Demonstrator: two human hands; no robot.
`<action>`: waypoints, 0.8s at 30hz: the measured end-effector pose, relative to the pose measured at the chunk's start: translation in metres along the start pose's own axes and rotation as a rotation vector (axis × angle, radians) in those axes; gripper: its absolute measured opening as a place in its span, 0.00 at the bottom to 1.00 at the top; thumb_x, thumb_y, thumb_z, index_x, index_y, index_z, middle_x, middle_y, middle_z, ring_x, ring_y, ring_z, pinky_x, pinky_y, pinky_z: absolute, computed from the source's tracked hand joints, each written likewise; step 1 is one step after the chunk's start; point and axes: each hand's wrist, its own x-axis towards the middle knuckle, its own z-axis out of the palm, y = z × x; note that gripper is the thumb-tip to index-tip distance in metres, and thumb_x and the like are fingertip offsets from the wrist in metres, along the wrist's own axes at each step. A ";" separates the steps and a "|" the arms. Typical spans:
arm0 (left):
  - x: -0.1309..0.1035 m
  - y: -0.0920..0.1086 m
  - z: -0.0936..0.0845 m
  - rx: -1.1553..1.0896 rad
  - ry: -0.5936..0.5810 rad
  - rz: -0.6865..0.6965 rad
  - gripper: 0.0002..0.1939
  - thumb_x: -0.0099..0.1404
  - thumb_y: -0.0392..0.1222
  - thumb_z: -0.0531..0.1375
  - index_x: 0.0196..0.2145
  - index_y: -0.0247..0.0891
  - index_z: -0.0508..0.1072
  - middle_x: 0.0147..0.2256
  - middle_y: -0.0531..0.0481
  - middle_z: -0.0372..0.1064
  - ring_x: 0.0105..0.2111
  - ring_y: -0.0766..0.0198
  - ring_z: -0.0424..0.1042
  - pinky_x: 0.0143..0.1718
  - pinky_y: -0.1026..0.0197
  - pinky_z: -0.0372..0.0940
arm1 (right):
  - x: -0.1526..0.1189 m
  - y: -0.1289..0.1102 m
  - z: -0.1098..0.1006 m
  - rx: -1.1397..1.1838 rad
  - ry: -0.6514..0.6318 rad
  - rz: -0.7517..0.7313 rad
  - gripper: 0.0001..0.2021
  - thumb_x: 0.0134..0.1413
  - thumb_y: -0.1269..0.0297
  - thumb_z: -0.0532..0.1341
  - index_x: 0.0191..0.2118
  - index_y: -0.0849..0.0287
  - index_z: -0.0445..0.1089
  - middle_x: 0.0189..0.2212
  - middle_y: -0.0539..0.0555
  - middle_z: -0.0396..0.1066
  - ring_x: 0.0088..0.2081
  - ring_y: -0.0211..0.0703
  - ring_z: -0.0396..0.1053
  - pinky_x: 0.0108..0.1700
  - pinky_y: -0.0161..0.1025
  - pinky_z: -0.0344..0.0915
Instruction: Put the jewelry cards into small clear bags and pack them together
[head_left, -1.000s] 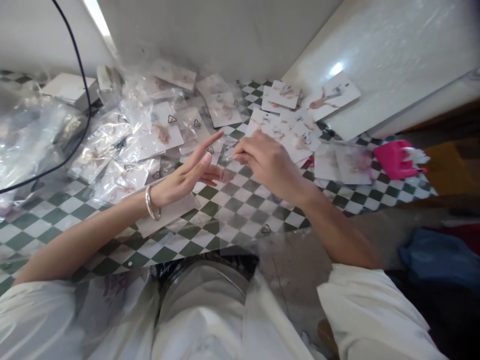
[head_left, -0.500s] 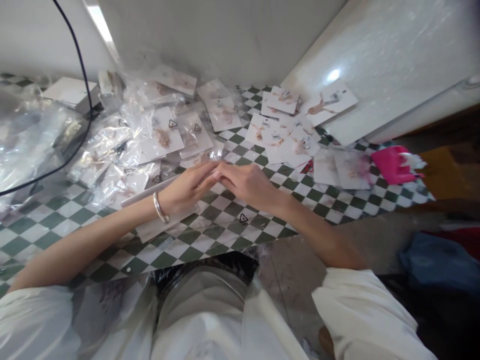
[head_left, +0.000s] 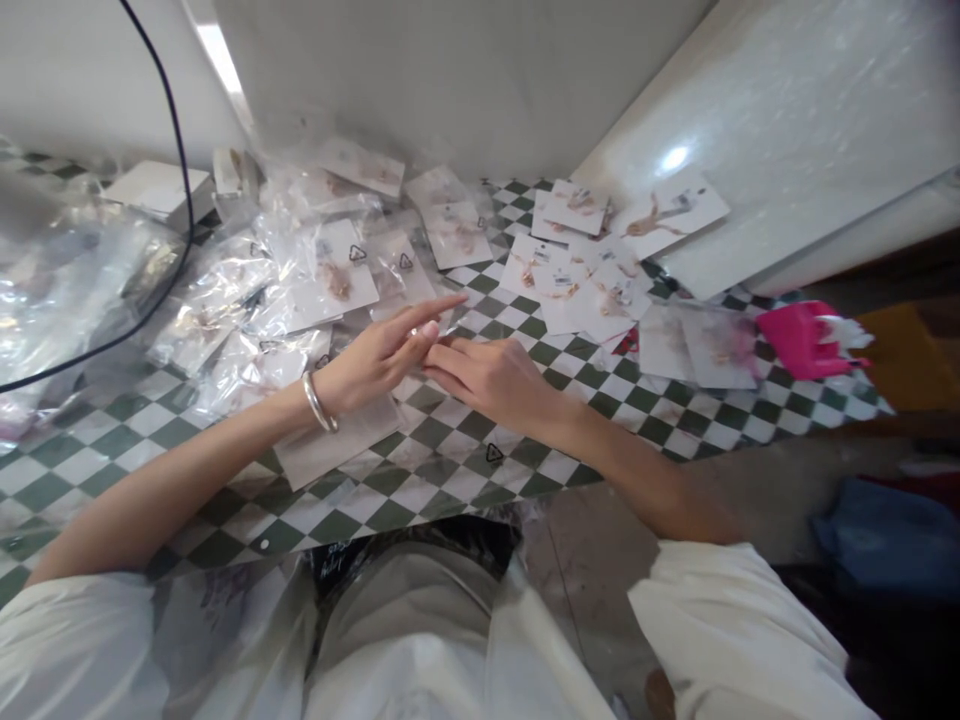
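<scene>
My left hand [head_left: 375, 362], with a silver bangle [head_left: 318, 402] at its wrist, is over the middle of the table; its fingers stretch out to the right and the thumb lies apart. My right hand [head_left: 499, 382] touches it from the right, fingers bent and pressed together below the left thumb. Whatever may be between the right fingertips is hidden. Under my left wrist lies a pale card [head_left: 337, 442]. Clear plastic with a printed black triangle [head_left: 493, 453] spreads below my right hand. Behind the hands are bagged jewellery cards [head_left: 341, 275].
Unbagged jewellery cards [head_left: 555, 280] overlap at the back right, before a pale panel [head_left: 810, 150]. A pink holder [head_left: 799, 340] stands at the right end of the checkered table [head_left: 420, 480]. Plastic bags [head_left: 67, 290] heap up on the left, under a black cable [head_left: 180, 150].
My left fingers have straightened and lifted apart from the right fingertips. My right hand has slid slightly left and down, now under the left thumb. The whole view has shifted a little.
</scene>
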 end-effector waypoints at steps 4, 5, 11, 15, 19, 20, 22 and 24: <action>0.002 -0.010 0.000 -0.021 0.025 0.014 0.27 0.73 0.46 0.52 0.67 0.44 0.56 0.54 0.41 0.69 0.55 0.53 0.70 0.47 0.57 0.72 | 0.001 0.000 0.005 -0.117 0.055 -0.020 0.16 0.70 0.61 0.50 0.40 0.63 0.72 0.33 0.53 0.75 0.25 0.31 0.64 0.25 0.33 0.52; 0.003 -0.013 0.001 -0.030 0.025 0.020 0.28 0.72 0.41 0.53 0.67 0.45 0.55 0.55 0.42 0.69 0.57 0.53 0.69 0.48 0.58 0.72 | 0.001 0.000 0.006 -0.158 0.070 -0.032 0.15 0.69 0.62 0.51 0.39 0.63 0.73 0.34 0.53 0.75 0.25 0.31 0.65 0.25 0.33 0.53; 0.004 -0.022 0.001 -0.098 0.077 0.041 0.23 0.66 0.32 0.52 0.56 0.44 0.72 0.47 0.45 0.73 0.40 0.60 0.77 0.37 0.59 0.76 | 0.002 -0.001 0.009 -0.244 0.163 -0.049 0.15 0.69 0.61 0.53 0.35 0.61 0.72 0.30 0.52 0.75 0.29 0.34 0.69 0.31 0.34 0.61; 0.006 -0.021 -0.007 0.027 0.125 0.051 0.18 0.64 0.27 0.50 0.40 0.35 0.79 0.45 0.42 0.73 0.36 0.62 0.78 0.39 0.61 0.76 | 0.005 0.018 -0.012 -0.017 0.225 0.045 0.16 0.70 0.58 0.50 0.37 0.60 0.70 0.28 0.51 0.73 0.28 0.30 0.68 0.30 0.30 0.63; 0.007 -0.015 -0.012 0.160 0.148 0.013 0.18 0.64 0.27 0.50 0.41 0.31 0.79 0.44 0.41 0.74 0.33 0.66 0.78 0.36 0.64 0.76 | 0.019 0.095 -0.053 -0.018 0.261 0.648 0.16 0.71 0.58 0.48 0.43 0.61 0.70 0.38 0.55 0.75 0.35 0.28 0.71 0.35 0.28 0.66; 0.007 -0.013 -0.012 0.195 0.154 0.016 0.17 0.64 0.28 0.52 0.42 0.31 0.79 0.44 0.41 0.74 0.33 0.66 0.78 0.36 0.65 0.75 | 0.023 0.121 -0.062 -0.048 0.247 0.740 0.15 0.70 0.60 0.50 0.47 0.62 0.70 0.42 0.57 0.75 0.38 0.29 0.72 0.39 0.30 0.67; 0.007 -0.009 -0.011 0.232 0.147 0.022 0.16 0.63 0.29 0.54 0.45 0.32 0.78 0.46 0.41 0.74 0.34 0.66 0.78 0.36 0.65 0.76 | 0.029 0.175 -0.073 -0.148 0.181 0.947 0.12 0.67 0.68 0.54 0.48 0.67 0.71 0.45 0.61 0.74 0.39 0.29 0.71 0.46 0.33 0.66; 0.006 -0.006 -0.010 0.223 0.125 0.022 0.17 0.63 0.29 0.55 0.47 0.32 0.78 0.48 0.41 0.74 0.37 0.65 0.78 0.38 0.65 0.76 | 0.031 0.220 -0.076 -0.183 0.094 1.051 0.13 0.65 0.71 0.56 0.50 0.71 0.70 0.45 0.62 0.74 0.36 0.28 0.71 0.45 0.33 0.67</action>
